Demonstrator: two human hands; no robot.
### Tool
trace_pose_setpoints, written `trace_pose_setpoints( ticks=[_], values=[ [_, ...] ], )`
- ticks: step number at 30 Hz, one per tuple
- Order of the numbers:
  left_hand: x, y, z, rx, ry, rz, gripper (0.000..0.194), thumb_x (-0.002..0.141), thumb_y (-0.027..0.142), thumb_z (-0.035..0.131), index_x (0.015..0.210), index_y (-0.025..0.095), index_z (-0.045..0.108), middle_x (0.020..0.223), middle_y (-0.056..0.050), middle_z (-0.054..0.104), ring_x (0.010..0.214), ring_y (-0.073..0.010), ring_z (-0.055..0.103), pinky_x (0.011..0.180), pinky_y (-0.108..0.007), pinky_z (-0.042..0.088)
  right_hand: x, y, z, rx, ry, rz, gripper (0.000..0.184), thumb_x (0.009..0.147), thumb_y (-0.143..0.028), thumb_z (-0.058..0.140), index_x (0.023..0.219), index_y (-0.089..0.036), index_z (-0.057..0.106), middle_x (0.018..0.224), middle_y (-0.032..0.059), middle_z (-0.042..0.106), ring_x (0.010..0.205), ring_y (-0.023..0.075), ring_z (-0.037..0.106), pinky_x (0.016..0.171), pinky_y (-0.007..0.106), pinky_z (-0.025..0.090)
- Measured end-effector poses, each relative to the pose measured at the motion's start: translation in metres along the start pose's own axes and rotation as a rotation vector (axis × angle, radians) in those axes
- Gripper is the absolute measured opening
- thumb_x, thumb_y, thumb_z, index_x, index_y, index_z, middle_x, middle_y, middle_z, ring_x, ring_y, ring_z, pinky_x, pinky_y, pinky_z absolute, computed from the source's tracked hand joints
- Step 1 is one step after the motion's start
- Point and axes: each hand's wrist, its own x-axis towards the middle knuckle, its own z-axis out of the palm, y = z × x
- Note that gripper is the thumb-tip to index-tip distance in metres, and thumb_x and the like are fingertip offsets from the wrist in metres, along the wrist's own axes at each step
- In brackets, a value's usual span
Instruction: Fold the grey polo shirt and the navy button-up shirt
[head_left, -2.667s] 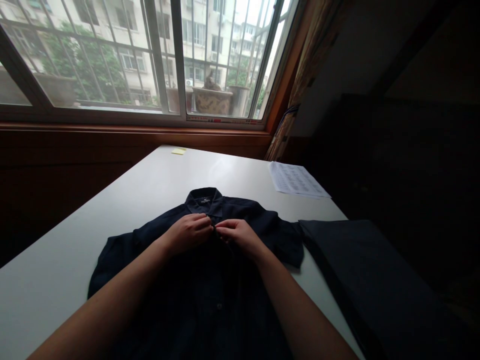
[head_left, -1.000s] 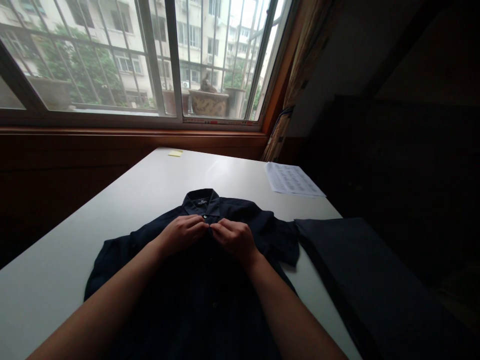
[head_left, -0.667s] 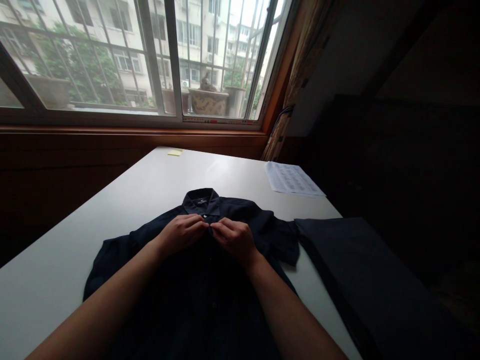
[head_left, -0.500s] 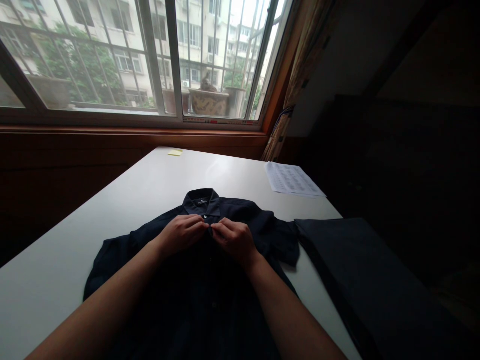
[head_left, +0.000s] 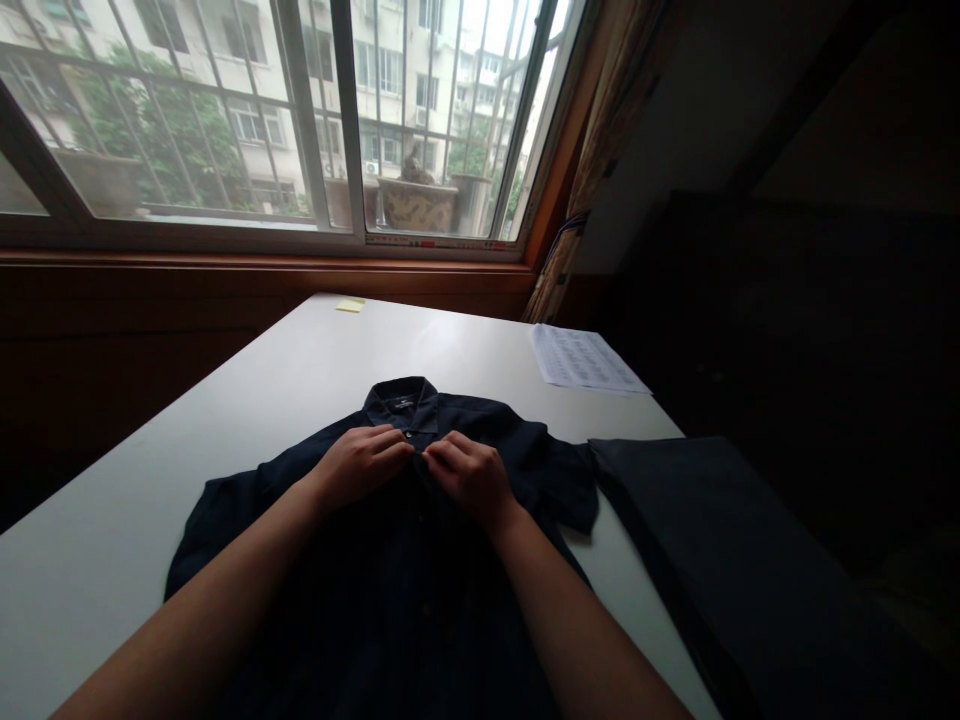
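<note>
A dark navy short-sleeved shirt (head_left: 397,590) lies front up, its collar (head_left: 405,398) pointing toward the window. My left hand (head_left: 364,460) pinches the front placket just below the collar. From the other side, my right hand (head_left: 472,475) pinches the same placket, its fingertips a small gap away from the left ones. A small pale button (head_left: 409,435) shows just above the fingertips. Whatever lies between the fingertips is too small and dark to make out.
The shirt rests on a white table (head_left: 247,400). Dark folded cloth (head_left: 720,530) lies to the right, by the right sleeve. Printed sheets (head_left: 589,358) sit at the far right, and a yellow sticky note (head_left: 350,305) at the far edge. Beyond stands a barred window (head_left: 345,120).
My fingertips have moved slightly apart at the placket, the left hand shifting a little to the left. The shirt has shifted very slightly with them.
</note>
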Motion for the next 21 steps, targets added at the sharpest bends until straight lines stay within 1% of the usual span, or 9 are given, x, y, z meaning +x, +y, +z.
trace_pose_setpoints(
  ticks=[3, 5, 8, 10, 14, 16, 19, 21],
  values=[
    [0.0, -0.005, 0.0, 0.054, -0.108, 0.005, 0.012, 0.097, 0.018, 0.051, 0.096, 0.019, 0.063, 0.088, -0.004, 0.063, 0.078, -0.0179, 0.056, 0.068, -0.03, 0.048, 0.001, 0.004, 0.001, 0.014, 0.033, 0.074, 0.026, 0.1, -0.035, 0.05, 0.088, -0.023, 0.071, 0.087, 0.0049, 0.066, 0.081, 0.0168, 0.063, 0.076, 0.026, 0.045],
    [0.0, -0.007, 0.002, 0.031, -0.146, -0.017, 0.013, 0.094, 0.013, 0.052, 0.098, 0.02, 0.063, 0.095, -0.005, 0.063, 0.083, -0.0189, 0.057, 0.072, -0.031, 0.05, 0.002, 0.008, 0.003, 0.048, 0.012, 0.09, 0.022, 0.098, -0.031, 0.053, 0.087, -0.023, 0.07, 0.086, 0.0043, 0.065, 0.082, 0.0173, 0.063, 0.078, 0.027, 0.046],
    [-0.003, -0.009, 0.006, -0.044, -0.133, -0.084, 0.021, 0.091, 0.009, 0.052, 0.105, 0.021, 0.063, 0.104, -0.006, 0.063, 0.091, -0.0198, 0.058, 0.079, -0.033, 0.053, 0.003, 0.014, 0.005, 0.089, -0.055, 0.054, 0.011, 0.093, -0.026, 0.061, 0.09, -0.024, 0.071, 0.091, 0.004, 0.066, 0.089, 0.0191, 0.06, 0.084, 0.031, 0.048],
    [-0.005, -0.01, 0.008, -0.084, -0.113, -0.124, 0.022, 0.09, 0.01, 0.053, 0.106, 0.021, 0.063, 0.104, -0.007, 0.062, 0.093, -0.0202, 0.058, 0.081, -0.034, 0.053, 0.003, 0.017, 0.005, 0.083, -0.088, 0.036, 0.008, 0.09, -0.028, 0.066, 0.095, -0.024, 0.071, 0.097, 0.0046, 0.065, 0.095, 0.0209, 0.058, 0.088, 0.034, 0.047],
    [-0.006, -0.01, 0.009, -0.135, -0.106, -0.145, 0.02, 0.09, 0.012, 0.054, 0.105, 0.021, 0.063, 0.102, -0.007, 0.062, 0.094, -0.021, 0.057, 0.083, -0.035, 0.053, 0.001, 0.018, 0.003, 0.037, -0.152, 0.045, 0.022, 0.085, -0.036, 0.074, 0.104, -0.026, 0.07, 0.109, 0.0058, 0.063, 0.104, 0.0244, 0.054, 0.094, 0.041, 0.045],
    [-0.007, -0.012, 0.008, -0.154, -0.098, -0.147, 0.017, 0.09, 0.012, 0.055, 0.103, 0.02, 0.063, 0.102, -0.007, 0.062, 0.096, -0.0212, 0.057, 0.084, -0.036, 0.053, -0.002, 0.018, 0.0, 0.026, -0.184, 0.056, 0.032, 0.082, -0.042, 0.077, 0.11, -0.029, 0.069, 0.117, 0.0055, 0.062, 0.111, 0.0263, 0.052, 0.098, 0.045, 0.043],
    [-0.009, -0.016, 0.008, -0.138, -0.012, -0.205, 0.011, 0.091, 0.014, 0.055, 0.098, 0.019, 0.062, 0.104, -0.008, 0.063, 0.099, -0.0218, 0.056, 0.087, -0.038, 0.052, -0.006, 0.018, -0.004, 0.014, -0.234, 0.068, 0.049, 0.077, -0.051, 0.079, 0.12, -0.032, 0.065, 0.13, 0.0056, 0.058, 0.123, 0.0289, 0.047, 0.104, 0.048, 0.04],
    [-0.011, -0.02, 0.009, -0.105, 0.042, -0.254, 0.012, 0.091, 0.016, 0.056, 0.101, 0.02, 0.062, 0.109, -0.008, 0.063, 0.104, -0.023, 0.055, 0.091, -0.04, 0.052, -0.008, 0.017, -0.006, 0.0, -0.275, 0.079, 0.059, 0.076, -0.057, 0.078, 0.127, -0.033, 0.062, 0.138, 0.0065, 0.054, 0.13, 0.0303, 0.043, 0.109, 0.05, 0.036]
  ],
)
